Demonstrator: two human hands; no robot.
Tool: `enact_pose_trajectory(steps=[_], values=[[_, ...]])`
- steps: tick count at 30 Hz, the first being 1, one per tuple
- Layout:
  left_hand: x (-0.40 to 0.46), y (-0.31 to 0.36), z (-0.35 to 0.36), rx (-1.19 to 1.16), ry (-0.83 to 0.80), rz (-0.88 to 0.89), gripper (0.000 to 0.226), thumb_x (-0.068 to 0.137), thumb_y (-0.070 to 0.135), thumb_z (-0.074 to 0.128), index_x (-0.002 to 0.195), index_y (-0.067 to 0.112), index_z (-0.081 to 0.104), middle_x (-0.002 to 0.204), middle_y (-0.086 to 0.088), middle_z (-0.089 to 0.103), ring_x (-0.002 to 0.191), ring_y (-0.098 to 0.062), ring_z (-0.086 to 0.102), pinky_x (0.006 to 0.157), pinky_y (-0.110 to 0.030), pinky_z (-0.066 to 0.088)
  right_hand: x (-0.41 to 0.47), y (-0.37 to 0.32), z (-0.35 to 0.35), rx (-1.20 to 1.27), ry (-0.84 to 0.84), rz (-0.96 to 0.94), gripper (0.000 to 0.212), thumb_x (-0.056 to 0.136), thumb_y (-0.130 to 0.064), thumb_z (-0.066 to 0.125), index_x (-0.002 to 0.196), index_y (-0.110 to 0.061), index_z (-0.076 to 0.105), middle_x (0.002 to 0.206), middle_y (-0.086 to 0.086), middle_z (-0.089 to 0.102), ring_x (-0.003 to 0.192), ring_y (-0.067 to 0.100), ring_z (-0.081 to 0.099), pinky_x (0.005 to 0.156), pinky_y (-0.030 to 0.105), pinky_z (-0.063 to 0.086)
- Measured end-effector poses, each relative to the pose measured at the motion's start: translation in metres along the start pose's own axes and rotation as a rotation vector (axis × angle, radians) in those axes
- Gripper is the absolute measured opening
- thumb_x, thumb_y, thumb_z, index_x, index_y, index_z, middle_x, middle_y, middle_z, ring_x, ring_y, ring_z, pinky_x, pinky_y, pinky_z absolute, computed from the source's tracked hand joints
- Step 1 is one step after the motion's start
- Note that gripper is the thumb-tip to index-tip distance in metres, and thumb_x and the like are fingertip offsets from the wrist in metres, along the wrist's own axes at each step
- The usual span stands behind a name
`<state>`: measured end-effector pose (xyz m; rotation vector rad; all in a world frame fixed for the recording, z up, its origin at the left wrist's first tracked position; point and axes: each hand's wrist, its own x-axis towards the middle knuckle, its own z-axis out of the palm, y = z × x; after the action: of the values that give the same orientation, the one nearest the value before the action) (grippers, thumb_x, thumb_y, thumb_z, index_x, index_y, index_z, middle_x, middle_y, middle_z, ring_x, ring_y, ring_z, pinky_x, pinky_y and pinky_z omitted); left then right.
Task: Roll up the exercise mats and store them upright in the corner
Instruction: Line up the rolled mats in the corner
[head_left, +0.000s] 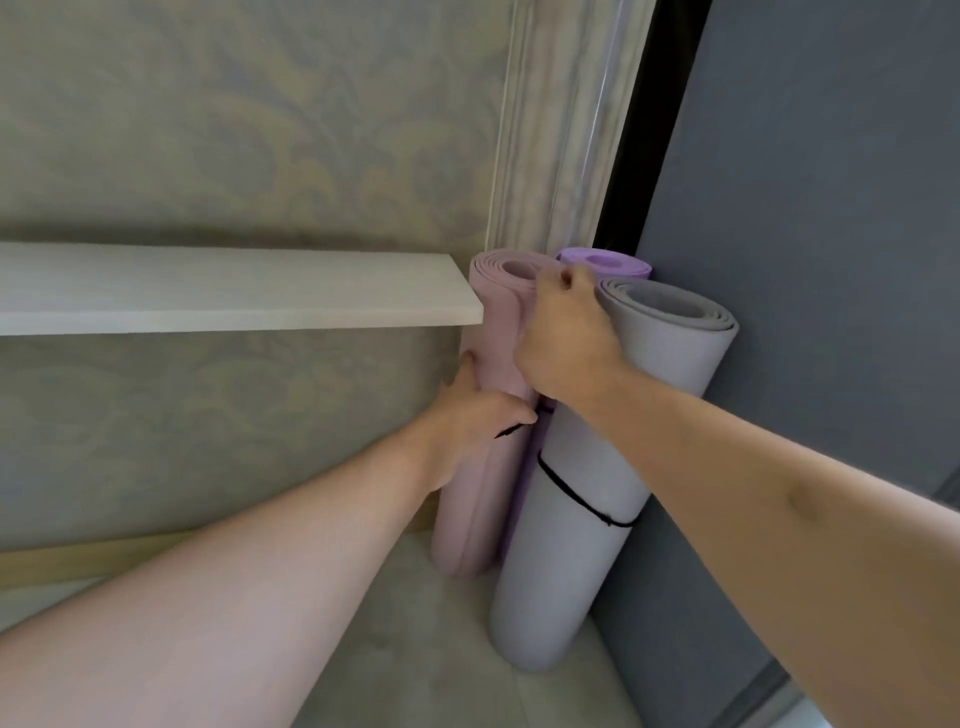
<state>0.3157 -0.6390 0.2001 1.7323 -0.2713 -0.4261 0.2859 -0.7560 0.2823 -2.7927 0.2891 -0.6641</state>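
Three rolled mats stand upright in the corner. The dusty pink mat (488, 499) is on the left, against the wall. A purple mat (605, 260) stands behind, mostly hidden. In front on the right is the grey mat (576, 551), bound by a black band (576, 493). My left hand (470, 415) grips the pink mat at mid height, where a black band shows by the thumb. My right hand (569, 338) holds the pink mat near its top rim, fingers curled over the edge.
A pale wooden shelf (234, 288) juts from the patterned wall at left, its end touching the pink mat. A dark grey panel (810, 260) closes the right side. A marbled door frame (550, 130) rises behind the mats. Pale floor (415, 649) lies below.
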Motion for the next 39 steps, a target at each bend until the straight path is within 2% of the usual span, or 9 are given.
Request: enact_pose_trajectory(steps=[3, 7, 11, 17, 21, 26, 30, 34, 39], values=[[0.001, 0.007, -0.006, -0.032, -0.035, -0.036, 0.127, 0.061, 0.028, 0.082, 0.169, 0.03, 0.015, 0.163, 0.007, 0.04, 0.143, -0.014, 0.045, 0.11, -0.031, 0.044, 0.015, 0.001, 0.013, -0.039, -0.122, -0.042, 0.077, 0.101, -0.005, 0.05, 0.165, 0.0, 0.008, 0.173, 0.021, 0.002, 0.16, 0.032, 0.016, 0.12, 0.03, 0.025], [-0.002, -0.001, -0.011, -0.042, 0.001, -0.079, 0.095, 0.088, 0.013, 0.076, 0.168, 0.024, 0.025, 0.164, 0.003, 0.035, 0.129, -0.013, 0.045, 0.111, -0.036, 0.049, 0.032, 0.01, 0.015, 0.096, -0.248, 0.033, 0.096, 0.098, 0.007, 0.048, 0.165, -0.008, -0.02, 0.173, 0.009, -0.028, 0.162, 0.016, -0.015, 0.12, 0.022, 0.013], [-0.016, -0.015, 0.0, 0.0, -0.006, -0.079, 0.083, 0.091, 0.008, 0.072, 0.164, 0.021, 0.035, 0.163, 0.004, 0.039, 0.131, -0.017, 0.051, 0.11, -0.041, 0.053, 0.029, 0.009, 0.015, 0.178, -0.216, 0.059, 0.098, 0.098, 0.005, 0.051, 0.166, -0.011, -0.017, 0.173, 0.011, -0.024, 0.163, 0.022, -0.013, 0.126, 0.032, 0.013], [-0.039, -0.015, 0.033, 0.019, -0.108, -0.092, 0.05, 0.09, 0.001, 0.073, 0.132, 0.024, 0.058, 0.118, 0.005, 0.065, 0.112, -0.019, 0.067, 0.098, -0.043, 0.061, -0.012, 0.003, 0.0, 0.151, -0.099, -0.076, 0.082, 0.097, -0.008, 0.056, 0.165, -0.004, 0.012, 0.17, 0.023, 0.008, 0.156, 0.042, 0.021, 0.124, 0.047, 0.028], [-0.056, -0.012, 0.052, 0.154, -0.16, -0.083, 0.06, 0.08, 0.013, 0.076, 0.134, 0.031, 0.055, 0.124, 0.004, 0.068, 0.11, -0.022, 0.069, 0.091, -0.047, 0.065, -0.058, -0.006, -0.039, 0.141, -0.034, -0.261, 0.054, 0.09, 0.0, 0.059, 0.143, -0.003, 0.051, 0.151, 0.017, 0.041, 0.125, 0.033, 0.053, 0.093, 0.03, 0.044], [-0.069, -0.012, 0.067, 0.256, -0.13, -0.084, 0.074, 0.073, 0.022, 0.076, 0.139, 0.03, 0.045, 0.119, 0.006, 0.067, 0.105, -0.02, 0.067, 0.094, -0.045, 0.062, -0.109, 0.026, -0.077, 0.027, 0.278, -0.273, 0.045, 0.074, -0.004, 0.048, 0.117, -0.006, 0.06, 0.116, 0.014, 0.05, 0.091, 0.036, 0.054, 0.06, 0.039, 0.049], [-0.08, -0.006, 0.077, 0.18, -0.135, -0.128, 0.074, 0.081, 0.014, 0.076, 0.14, 0.04, 0.038, 0.122, 0.008, 0.066, 0.108, -0.022, 0.068, 0.088, -0.043, 0.065, -0.109, 0.059, -0.086, -0.421, -0.001, -0.022, 0.068, 0.087, -0.03, 0.07, 0.147, -0.025, 0.04, 0.133, 0.012, 0.034, 0.123, 0.034, 0.043, 0.073, 0.035, 0.04], [-0.084, 0.001, 0.094, 0.07, -0.119, -0.122, 0.07, 0.077, 0.008, 0.076, 0.137, 0.029, 0.047, 0.118, 0.006, 0.069, 0.106, -0.02, 0.07, 0.097, -0.045, 0.062, -0.094, 0.064, -0.099, -0.359, -0.015, 0.041, 0.044, 0.094, -0.022, 0.071, 0.132, -0.016, 0.049, 0.135, 0.013, 0.034, 0.125, 0.034, 0.042, 0.08, 0.036, 0.043], [-0.082, 0.007, 0.108, -0.053, -0.123, -0.139, 0.074, 0.075, 0.012, 0.08, 0.135, 0.033, 0.042, 0.124, 0.007, 0.067, 0.111, -0.02, 0.069, 0.101, -0.039, 0.06, -0.089, 0.082, -0.104, -0.264, 0.015, -0.003, 0.045, 0.094, -0.019, 0.072, 0.134, -0.016, 0.052, 0.137, 0.01, 0.036, 0.129, 0.032, 0.038, 0.092, 0.04, 0.051]])
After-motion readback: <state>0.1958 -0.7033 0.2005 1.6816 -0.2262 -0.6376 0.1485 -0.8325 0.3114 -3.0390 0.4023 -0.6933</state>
